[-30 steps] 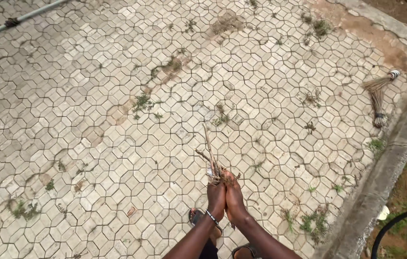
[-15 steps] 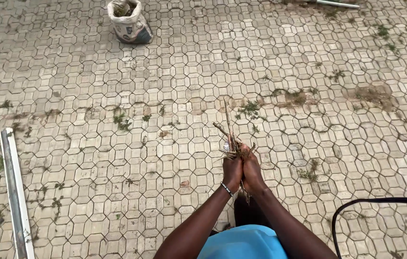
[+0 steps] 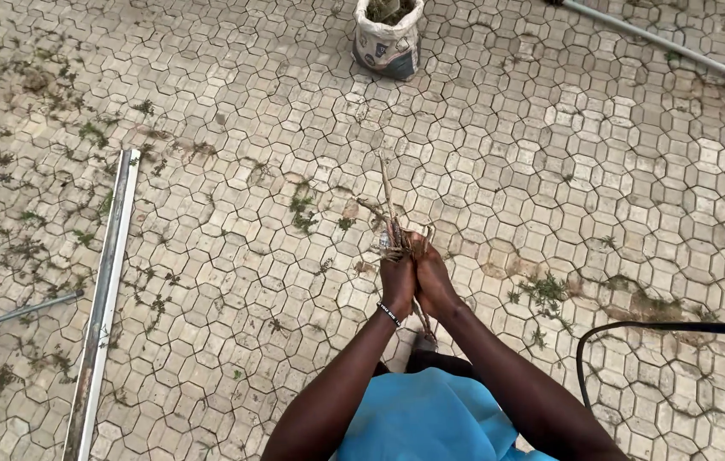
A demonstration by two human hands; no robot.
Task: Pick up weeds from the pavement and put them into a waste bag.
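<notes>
both hands clasp one bundle: your left hand (image 3: pixel 397 282) and right hand (image 3: pixel 433 282) are pressed together, fingers closed around a clump of dry twigs (image 3: pixel 390 224) whose stems stick up and out past the fingertips. the clump sits between the palms, held out in front of your body over the paving (image 3: pixel 550 171). step in hand, as judged: carrying gathered debris. the sack (image 3: pixel 388 38) stands well apart, at the top of view, already holding similar litter; getting the clump there would call for keeping both palms shut so loose stems do not drop. surface: interlocking pavers with weeds in the joints. a long pale rail (image 3: pixel 106 294) lies at left, a pipe (image 3: pixel 678 47) at upper right, a black hose (image 3: pixel 635 329) at right.
</notes>
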